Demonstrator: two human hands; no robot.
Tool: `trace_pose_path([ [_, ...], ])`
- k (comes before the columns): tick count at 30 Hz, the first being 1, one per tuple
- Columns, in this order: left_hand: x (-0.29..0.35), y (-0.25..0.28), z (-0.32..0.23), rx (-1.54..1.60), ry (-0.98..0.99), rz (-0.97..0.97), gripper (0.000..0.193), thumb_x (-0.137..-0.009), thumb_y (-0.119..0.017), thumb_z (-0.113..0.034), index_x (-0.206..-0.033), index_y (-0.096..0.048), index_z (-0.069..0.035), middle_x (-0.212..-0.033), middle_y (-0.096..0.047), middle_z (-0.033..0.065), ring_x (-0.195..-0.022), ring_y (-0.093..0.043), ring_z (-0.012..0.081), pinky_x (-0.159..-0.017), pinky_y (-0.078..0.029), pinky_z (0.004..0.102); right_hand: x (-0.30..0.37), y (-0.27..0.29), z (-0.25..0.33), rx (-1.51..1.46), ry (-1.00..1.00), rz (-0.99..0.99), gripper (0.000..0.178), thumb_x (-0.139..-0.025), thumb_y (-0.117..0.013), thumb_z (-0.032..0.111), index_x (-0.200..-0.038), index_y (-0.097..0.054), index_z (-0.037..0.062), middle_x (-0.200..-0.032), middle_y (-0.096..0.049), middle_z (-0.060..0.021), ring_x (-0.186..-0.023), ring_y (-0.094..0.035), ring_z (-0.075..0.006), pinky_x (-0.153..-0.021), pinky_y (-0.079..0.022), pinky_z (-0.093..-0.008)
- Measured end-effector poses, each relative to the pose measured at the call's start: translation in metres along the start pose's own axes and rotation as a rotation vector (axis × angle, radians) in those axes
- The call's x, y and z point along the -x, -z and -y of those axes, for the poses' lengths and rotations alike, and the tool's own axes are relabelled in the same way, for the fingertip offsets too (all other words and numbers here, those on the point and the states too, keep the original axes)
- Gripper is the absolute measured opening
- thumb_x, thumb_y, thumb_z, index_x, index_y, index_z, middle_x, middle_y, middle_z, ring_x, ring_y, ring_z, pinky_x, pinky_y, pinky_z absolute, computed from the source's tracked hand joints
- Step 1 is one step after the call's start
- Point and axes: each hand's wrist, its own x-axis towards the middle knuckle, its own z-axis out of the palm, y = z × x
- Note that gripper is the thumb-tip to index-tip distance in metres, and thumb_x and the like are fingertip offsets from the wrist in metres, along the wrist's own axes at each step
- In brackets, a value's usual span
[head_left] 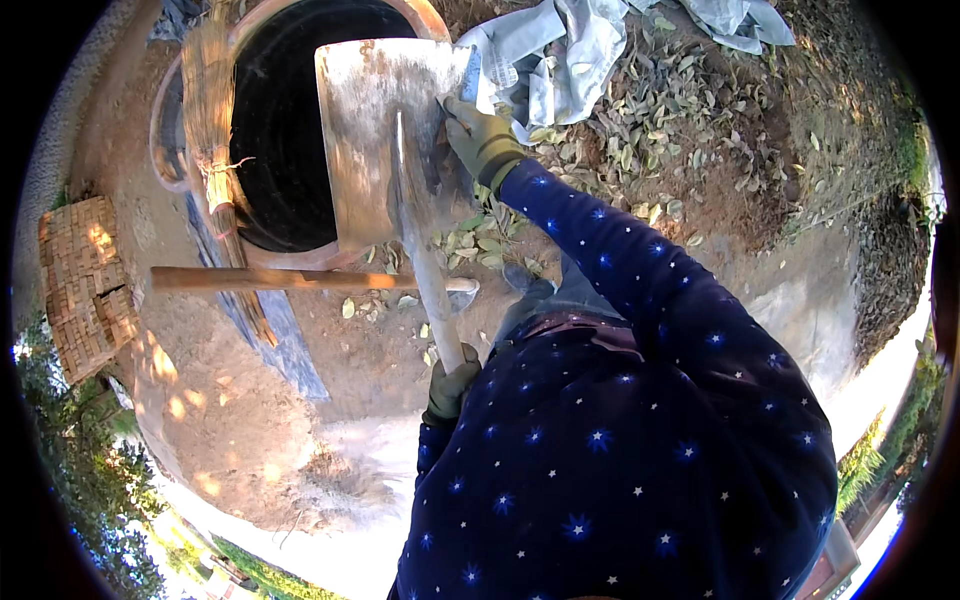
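Note:
A broad, worn, square-bladed shovel (370, 120) stretches out before me, its whitish, rust-stained blade overlapping the mouth of a round clay-rimmed container. My left hand (455, 383), in an olive glove, is wrapped round the pale handle close to my body. At the blade's right edge is my right hand (483, 142), gloved alike, its bent fingers against the metal face and its grip seemingly closed on that edge. Part of the right fingers is hidden. Under the shovel's handle a tool with a wooden shaft (290, 279) lies crosswise on the ground.
The container's orange rim (428, 18) surrounds a dark, deep inside. A straw broom (208, 110) leans at its left side. Crumpled whitish sheeting (575, 70) lies at the far right beside dry leaves (660, 130). A woven brown mat (85, 285) is at the left.

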Motion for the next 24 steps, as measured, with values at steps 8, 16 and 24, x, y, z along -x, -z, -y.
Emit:
trace_pose_path([
  [8, -0.003, -0.001, -0.007, -0.025, 0.004, 0.074, 0.013, -0.083, -0.062, -0.015, -0.088, -0.054, -0.007, -0.071, -0.052, -0.0029, -0.059, -0.047, 0.0071, -0.054, -0.039, 0.0242, -0.001, 0.008, 0.012, 0.270, 0.168, -0.176, 0.034, -0.100, -0.049, 0.026, -0.131, -0.062, 0.0175, -0.095, -0.072, -0.0213, -0.084, -0.071, -0.0362, -0.077, -0.056, -0.0413],
  [16, -0.002, 0.001, -0.002, 0.009, 0.016, 0.032, 0.014, -0.082, -0.062, -0.015, -0.089, -0.054, -0.006, -0.071, -0.050, -0.0035, -0.059, -0.046, 0.0071, -0.054, -0.038, 0.0246, 0.008, -0.010, 0.003, 0.278, 0.161, -0.136, 0.031, -0.102, -0.046, 0.029, -0.127, -0.062, 0.0219, -0.086, -0.070, -0.0225, -0.072, -0.069, -0.0378, -0.070, -0.056, -0.0447],
  [24, 0.003, 0.005, -0.001, -0.029, 0.018, 0.017, 0.015, -0.083, -0.062, -0.016, -0.093, -0.055, -0.006, -0.072, -0.051, -0.0030, -0.061, -0.047, 0.0074, -0.056, -0.038, 0.0243, 0.033, -0.019, 0.017, 0.471, 0.168, -0.028, 0.034, -0.101, -0.049, 0.024, -0.133, -0.059, 0.0167, -0.081, -0.068, -0.0219, -0.069, -0.069, -0.0335, -0.064, -0.054, -0.0434],
])
